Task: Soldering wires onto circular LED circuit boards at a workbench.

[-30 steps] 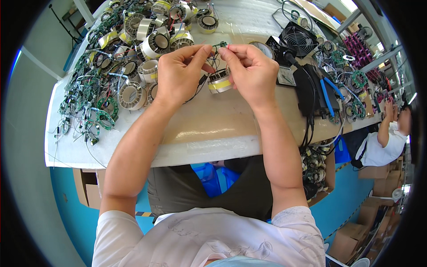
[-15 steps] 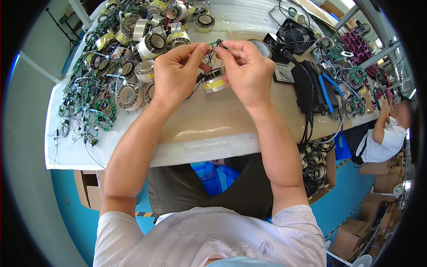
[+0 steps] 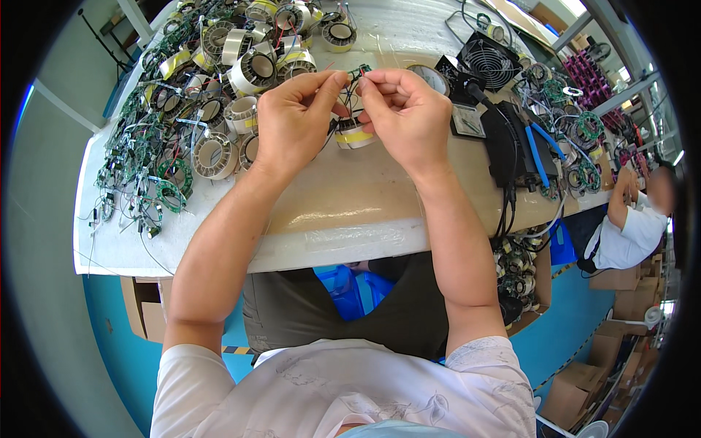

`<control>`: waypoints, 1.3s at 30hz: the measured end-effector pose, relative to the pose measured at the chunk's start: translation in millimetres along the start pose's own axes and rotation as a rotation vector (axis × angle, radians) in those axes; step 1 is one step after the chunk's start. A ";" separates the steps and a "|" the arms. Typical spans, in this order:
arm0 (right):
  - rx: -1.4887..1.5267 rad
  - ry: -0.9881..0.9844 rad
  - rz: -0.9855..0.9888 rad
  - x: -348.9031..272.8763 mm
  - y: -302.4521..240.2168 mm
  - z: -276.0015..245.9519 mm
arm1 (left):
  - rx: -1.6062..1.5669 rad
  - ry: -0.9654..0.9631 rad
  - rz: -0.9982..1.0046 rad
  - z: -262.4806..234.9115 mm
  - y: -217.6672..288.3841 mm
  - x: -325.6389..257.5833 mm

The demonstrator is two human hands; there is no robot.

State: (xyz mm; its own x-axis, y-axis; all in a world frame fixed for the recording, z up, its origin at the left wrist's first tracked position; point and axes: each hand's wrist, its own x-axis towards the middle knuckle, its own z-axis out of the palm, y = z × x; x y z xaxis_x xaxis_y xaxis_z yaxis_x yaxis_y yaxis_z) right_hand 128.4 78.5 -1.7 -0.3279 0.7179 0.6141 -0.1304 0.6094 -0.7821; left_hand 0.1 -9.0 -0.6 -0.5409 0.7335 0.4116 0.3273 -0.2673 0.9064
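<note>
Both my hands are raised over the table, close together, with a small green circuit board [image 3: 361, 70] and thin wires between their fingertips. My left hand [image 3: 299, 117] has thumb and forefinger pinched on a thin wire. Thumb and forefinger of my right hand [image 3: 409, 113] are closed at the board's edge, where a red wire shows; the exact grip is partly hidden. Just below the fingers is a ring-shaped coil core [image 3: 354, 137] with yellow tape round its side, partly covered by my right fingers. Dark wires run up from it toward the board.
Left lies a heap of green circuit boards [image 3: 131, 157] and wires, beside several taped coil cores [image 3: 252, 71]. To the right are a black fan [image 3: 488, 60], a black box [image 3: 515, 150] and blue-handled pliers [image 3: 537, 155]. Another person [image 3: 628, 226] sits far right.
My left hand has shifted slightly right, nearer the right hand. The coil core below appears a little more upright and slightly higher. The green board stays between my fingertips.
</note>
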 end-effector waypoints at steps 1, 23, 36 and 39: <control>0.001 -0.001 0.000 -0.1 -1.0 -0.1 | -0.005 0.000 0.010 0.3 0.3 -0.1; 0.034 -0.035 0.061 2.6 -6.4 -6.0 | 0.159 0.009 0.315 1.0 6.6 0.2; 0.059 -0.054 0.121 1.7 -13.8 -5.2 | 0.211 0.046 0.409 1.4 0.4 1.3; 0.033 -0.058 0.077 1.4 -11.8 -4.8 | 0.227 0.047 0.421 0.9 0.1 1.5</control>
State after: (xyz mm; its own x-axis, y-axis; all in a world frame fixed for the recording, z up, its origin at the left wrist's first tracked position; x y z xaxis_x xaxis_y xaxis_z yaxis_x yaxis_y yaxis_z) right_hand 134.0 73.9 8.9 -0.3915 0.7412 0.5453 -0.1326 0.5409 -0.8305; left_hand 0.0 -7.3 0.1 -0.3577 0.5607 0.7468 0.6836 -0.3875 0.6185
